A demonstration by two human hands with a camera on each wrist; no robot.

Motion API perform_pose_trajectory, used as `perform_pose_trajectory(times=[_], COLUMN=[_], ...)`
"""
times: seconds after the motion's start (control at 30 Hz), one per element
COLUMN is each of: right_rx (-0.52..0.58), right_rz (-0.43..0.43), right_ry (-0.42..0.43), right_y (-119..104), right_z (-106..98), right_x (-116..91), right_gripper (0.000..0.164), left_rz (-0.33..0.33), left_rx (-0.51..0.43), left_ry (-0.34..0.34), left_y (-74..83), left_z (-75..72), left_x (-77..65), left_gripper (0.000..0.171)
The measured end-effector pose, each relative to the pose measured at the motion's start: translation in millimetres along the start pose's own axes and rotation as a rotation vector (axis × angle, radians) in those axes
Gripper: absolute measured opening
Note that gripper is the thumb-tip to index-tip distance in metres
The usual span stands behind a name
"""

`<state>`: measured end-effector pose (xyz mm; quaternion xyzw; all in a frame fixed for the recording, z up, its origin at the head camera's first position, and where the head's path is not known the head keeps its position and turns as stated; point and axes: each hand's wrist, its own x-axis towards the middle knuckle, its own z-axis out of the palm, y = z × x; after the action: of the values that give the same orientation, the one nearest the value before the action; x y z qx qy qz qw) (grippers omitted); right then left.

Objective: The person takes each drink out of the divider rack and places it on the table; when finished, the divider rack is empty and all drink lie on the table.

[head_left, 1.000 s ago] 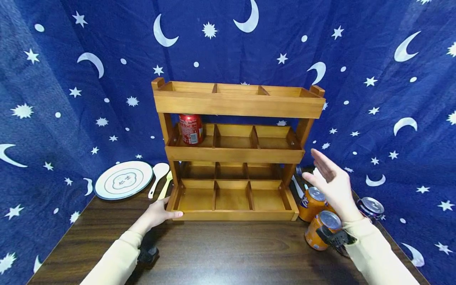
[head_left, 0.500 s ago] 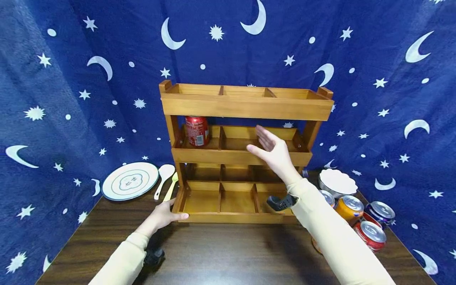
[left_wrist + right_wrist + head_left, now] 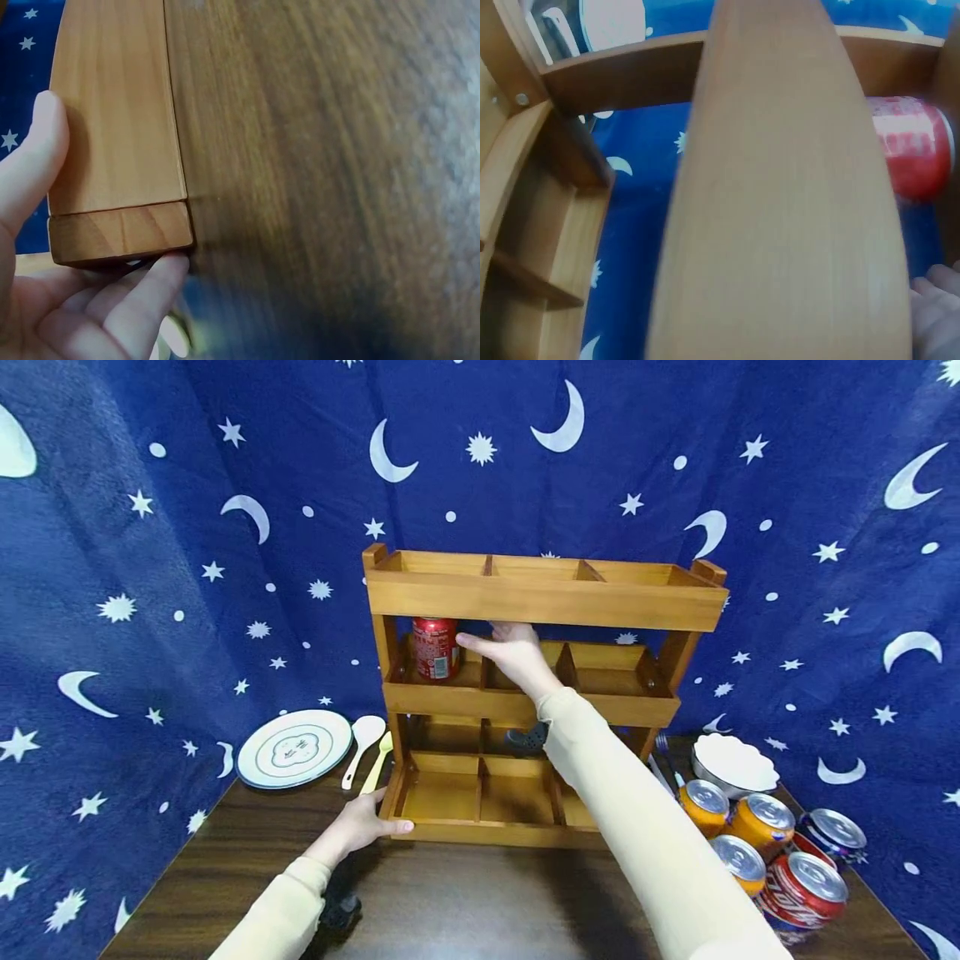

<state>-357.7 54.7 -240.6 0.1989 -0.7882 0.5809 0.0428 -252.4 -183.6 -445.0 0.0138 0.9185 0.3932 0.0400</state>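
A three-tier wooden rack (image 3: 525, 697) with divided compartments stands on the table. My left hand (image 3: 362, 823) grips its lower left corner; in the left wrist view the thumb (image 3: 46, 139) lies over the front board and the fingers curl around the end. A red soda can (image 3: 435, 649) stands upright in the middle tier's left compartment. My right hand (image 3: 517, 656) reaches into that tier just right of the can, thumb out toward it, fingers partly hidden behind the top tier's board. In the right wrist view the can (image 3: 911, 146) lies beyond my fingers (image 3: 936, 304).
At left lie a plate (image 3: 294, 749), a white spoon (image 3: 367, 731) and a yellow-green spoon (image 3: 378, 764). Right of the rack are several orange cans (image 3: 763, 827), a red can (image 3: 806, 887), a dark can (image 3: 834, 833), a white scalloped bowl (image 3: 735, 763) and a fork (image 3: 666, 752).
My right hand has moved left from above the cans at the right into the rack's middle tier, beside the red can. The left hand has kept its grip on the rack's corner.
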Motion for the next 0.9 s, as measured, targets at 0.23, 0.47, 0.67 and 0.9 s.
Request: perform_pose_trajectory(times=[0.23, 0.47, 0.67, 0.9], right_rx=[-0.144, -0.183, -0.201, -0.24], right_rz=[-0.135, -0.043, -0.092, -0.257], right_ry=[0.011, 0.067, 0.171, 0.253], right_y=[-2, -4, 0, 1], right_z=[32, 51, 58, 60], right_x=[23, 33, 31, 14], right_gripper=[0.065, 0.071, 0.069, 0.056], left_rz=[-0.021, -0.009, -0.007, -0.004], left_rx=[0.002, -0.029, -0.028, -0.008], left_ry=[0.022, 0.043, 0.045, 0.057], left_y=[-1.9, 3.0, 0.0, -5.4], left_z=[5.1, 3.1, 9.1, 7.1], left_x=[0.6, -4.2, -2.4, -0.1], left_gripper=[0.088, 0.085, 0.084, 0.086])
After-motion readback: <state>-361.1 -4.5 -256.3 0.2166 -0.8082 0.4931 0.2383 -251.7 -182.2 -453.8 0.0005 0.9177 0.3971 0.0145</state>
